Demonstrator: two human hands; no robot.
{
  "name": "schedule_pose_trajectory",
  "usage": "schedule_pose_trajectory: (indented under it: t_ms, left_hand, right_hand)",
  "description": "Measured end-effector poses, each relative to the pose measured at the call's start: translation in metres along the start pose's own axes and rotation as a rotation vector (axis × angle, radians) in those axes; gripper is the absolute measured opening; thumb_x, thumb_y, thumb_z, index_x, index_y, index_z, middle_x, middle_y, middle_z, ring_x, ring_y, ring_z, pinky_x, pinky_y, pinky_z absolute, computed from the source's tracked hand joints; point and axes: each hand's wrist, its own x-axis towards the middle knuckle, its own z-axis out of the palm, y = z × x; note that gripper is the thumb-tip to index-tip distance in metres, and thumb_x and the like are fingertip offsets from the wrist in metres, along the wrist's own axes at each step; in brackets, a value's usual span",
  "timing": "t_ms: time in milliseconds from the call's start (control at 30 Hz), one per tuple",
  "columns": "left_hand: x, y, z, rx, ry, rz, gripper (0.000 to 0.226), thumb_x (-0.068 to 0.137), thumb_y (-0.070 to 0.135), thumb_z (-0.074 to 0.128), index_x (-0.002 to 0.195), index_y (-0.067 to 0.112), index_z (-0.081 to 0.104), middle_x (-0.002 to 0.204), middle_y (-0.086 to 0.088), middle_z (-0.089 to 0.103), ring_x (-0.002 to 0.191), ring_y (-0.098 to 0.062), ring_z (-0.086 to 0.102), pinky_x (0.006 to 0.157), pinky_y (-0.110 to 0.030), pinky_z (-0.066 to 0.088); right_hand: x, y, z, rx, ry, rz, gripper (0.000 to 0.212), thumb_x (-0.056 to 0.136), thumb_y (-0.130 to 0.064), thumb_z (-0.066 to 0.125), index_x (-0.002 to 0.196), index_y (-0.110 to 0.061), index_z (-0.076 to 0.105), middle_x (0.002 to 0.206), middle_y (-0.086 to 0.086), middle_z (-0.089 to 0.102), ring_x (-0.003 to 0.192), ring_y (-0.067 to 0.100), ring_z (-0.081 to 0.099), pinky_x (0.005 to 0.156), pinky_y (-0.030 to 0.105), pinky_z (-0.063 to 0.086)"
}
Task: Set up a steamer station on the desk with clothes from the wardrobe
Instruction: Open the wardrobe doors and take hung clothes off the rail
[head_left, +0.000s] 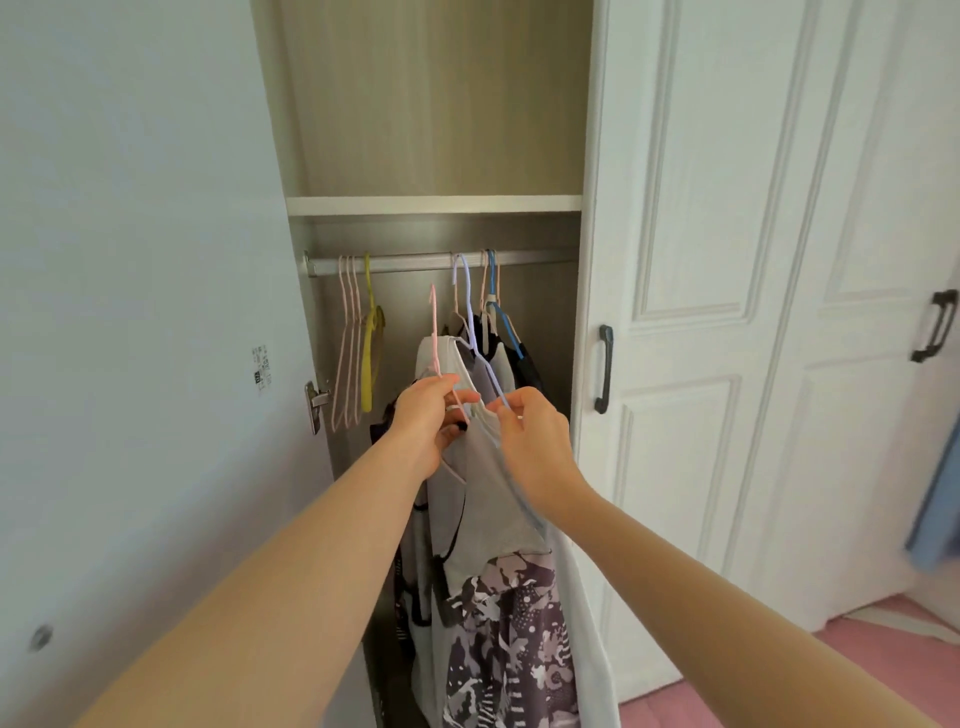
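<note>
I face an open wardrobe with a metal rail (405, 261). My left hand (428, 415) grips a pink hanger (434, 332) that is off the rail, its hook below the bar, carrying a white garment (441, 358). My right hand (535, 441) pinches the arm of a lilac hanger (470, 312) whose hook is still over the rail; a grey garment (493, 499) hangs from it. Below hangs a purple patterned fabric (514, 634). Dark clothes on a blue hanger (506, 327) hang further right.
Several empty pink hangers (347, 343) and a yellow one (370, 353) hang at the rail's left. The open door (145, 312) stands at my left, closed white doors with dark handles (603, 369) at my right. A shelf (434, 204) sits above the rail. Pink floor lies lower right.
</note>
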Motion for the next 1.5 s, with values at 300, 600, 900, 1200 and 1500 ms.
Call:
schedule_pose_trajectory:
  t_ms: [300,600,900,1200,1500]
  left_hand:
    - [-0.105,-0.006,-0.006,-0.119,-0.170,0.051,0.020,0.099,0.009,0.045,0.118,0.006,0.051,0.085,-0.008,0.069,0.069,-0.015,0.058,0.057,-0.024,0.041]
    - [-0.188,-0.017,-0.020,-0.280,-0.371,-0.015,0.021,0.097,0.006,0.050,0.117,0.000,0.049,0.090,-0.014,0.074,0.083,-0.020,0.071,0.075,-0.028,0.059]
    - [-0.238,-0.029,-0.036,-0.425,-0.464,-0.224,0.034,0.100,0.005,0.042,0.131,-0.008,0.046,0.125,-0.028,0.060,0.115,-0.035,0.061,0.094,-0.039,0.051]
    - [-0.299,-0.044,-0.067,-0.504,-0.494,-0.397,0.017,0.101,0.003,0.039,0.097,-0.001,0.054,0.128,-0.027,0.057,0.117,-0.036,0.058,0.107,-0.046,0.040]
    - [-0.361,-0.050,-0.100,-0.525,-0.595,-0.540,0.015,0.099,0.004,0.043,0.109,-0.001,0.053,0.103,-0.015,0.062,0.094,-0.029,0.067,0.102,-0.045,0.045]
  right_hand:
    - [-0.089,-0.030,-0.053,-0.060,0.044,-0.001,0.021,0.099,-0.022,0.044,0.102,-0.011,0.062,0.098,0.003,0.063,0.088,0.013,0.058,0.050,0.004,0.038]
    - [-0.178,-0.059,-0.097,-0.150,0.000,0.015,0.022,0.098,-0.020,0.043,0.104,-0.015,0.064,0.101,-0.003,0.062,0.086,0.002,0.053,0.064,0.012,0.037]
    - [-0.251,-0.081,-0.110,-0.170,0.001,0.118,0.020,0.098,-0.019,0.044,0.102,-0.016,0.063,0.105,-0.002,0.063,0.090,0.012,0.059,0.066,0.017,0.044]
    - [-0.330,-0.088,-0.093,-0.210,0.040,0.243,0.015,0.097,-0.022,0.047,0.098,-0.018,0.062,0.099,-0.002,0.063,0.090,0.024,0.062,0.074,0.037,0.053]
    - [-0.419,-0.099,-0.082,-0.323,0.150,0.145,0.015,0.096,-0.030,0.050,0.095,-0.021,0.061,0.090,-0.007,0.066,0.081,0.010,0.061,0.071,0.028,0.052]
